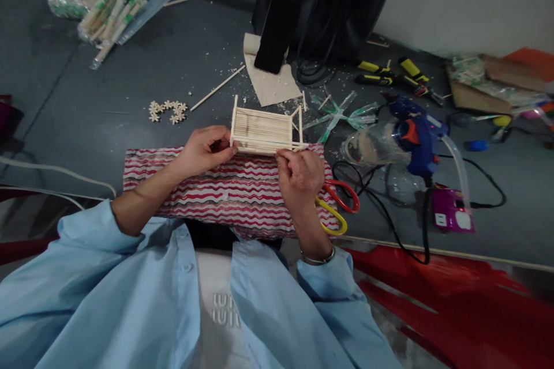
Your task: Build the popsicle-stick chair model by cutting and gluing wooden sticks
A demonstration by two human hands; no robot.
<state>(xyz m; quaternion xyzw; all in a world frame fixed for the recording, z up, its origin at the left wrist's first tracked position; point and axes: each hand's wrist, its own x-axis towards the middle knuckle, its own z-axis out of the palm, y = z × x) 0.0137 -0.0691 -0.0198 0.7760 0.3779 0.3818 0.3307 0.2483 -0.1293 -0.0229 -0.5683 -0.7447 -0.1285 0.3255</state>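
Note:
Both hands hold a small frame made of thin wooden sticks point(264, 127), with a slatted panel in its middle and posts at its ends. My left hand point(205, 150) pinches its lower left corner between thumb and fingers. At the lower right edge, my right hand point(302, 176) is closed on the frame, its fingers curled. Beneath the hands lies a red-and-white wavy striped cloth point(225, 196) at the table's near edge. Scissors with red and yellow handles point(341, 196) lie partly hidden beside my right wrist.
A blue glue gun point(413, 132) rests on a clear bottle at right, near a purple power box point(452, 210) and black cables. Pliers point(402, 78), a phone point(277, 34), a loose stick point(219, 87), small flower-shaped pieces point(168, 109) and bagged sticks point(116, 11) lie around.

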